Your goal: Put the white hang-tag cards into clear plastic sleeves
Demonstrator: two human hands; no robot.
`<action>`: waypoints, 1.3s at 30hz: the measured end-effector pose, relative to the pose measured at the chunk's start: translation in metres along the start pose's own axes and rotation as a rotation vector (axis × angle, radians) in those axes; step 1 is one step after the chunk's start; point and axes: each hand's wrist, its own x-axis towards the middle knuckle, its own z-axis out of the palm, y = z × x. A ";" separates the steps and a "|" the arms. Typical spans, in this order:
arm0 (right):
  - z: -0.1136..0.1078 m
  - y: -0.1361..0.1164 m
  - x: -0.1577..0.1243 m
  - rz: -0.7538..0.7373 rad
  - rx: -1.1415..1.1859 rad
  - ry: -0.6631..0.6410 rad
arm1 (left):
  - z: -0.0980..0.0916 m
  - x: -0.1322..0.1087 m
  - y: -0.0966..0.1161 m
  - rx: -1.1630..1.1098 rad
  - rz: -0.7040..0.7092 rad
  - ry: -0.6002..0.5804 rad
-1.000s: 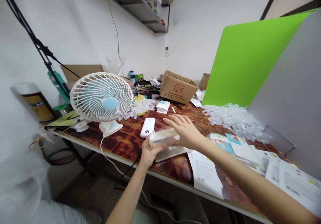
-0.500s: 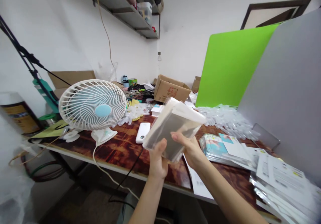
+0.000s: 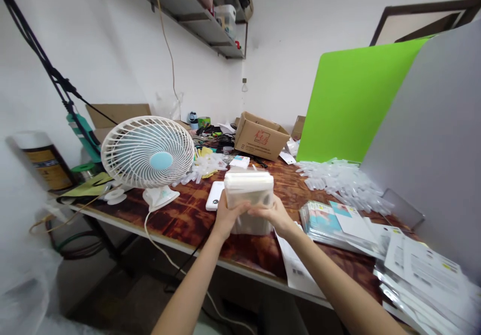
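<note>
Between my two hands is a stack of clear plastic bags (image 3: 249, 184), held over the front of the table with its whitish edge facing up. My left hand (image 3: 227, 214) grips its left side, thumb across the near face. On the right side my right hand (image 3: 276, 214) grips it the same way, the two thumbs almost meeting. The fingers behind the stack are hidden. Just left of the stack lies a white phone-like device (image 3: 214, 196). A printed white sheet (image 3: 296, 260) hangs over the table's front edge below my right wrist.
A white fan (image 3: 150, 154) stands at left. Packaged cards (image 3: 323, 220) and white printed packs (image 3: 421, 260) lie at right, behind them a pile of translucent plastic pieces (image 3: 338, 180). A cardboard box (image 3: 261, 137) sits at the back, near a green divider (image 3: 353, 99).
The stack of bags was tilted with its flat face up; it is now turned more upright, edge up, and squared between both hands. My left hand has moved up to its side.
</note>
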 end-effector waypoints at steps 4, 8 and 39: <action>0.001 0.016 0.004 -0.017 0.011 0.006 | 0.005 -0.010 -0.012 0.017 0.054 0.082; -0.003 0.025 0.003 -0.020 0.038 0.012 | -0.002 -0.014 -0.013 0.052 0.051 0.089; 0.007 0.046 -0.014 -0.034 0.064 0.080 | -0.014 -0.026 -0.023 0.132 -0.016 0.022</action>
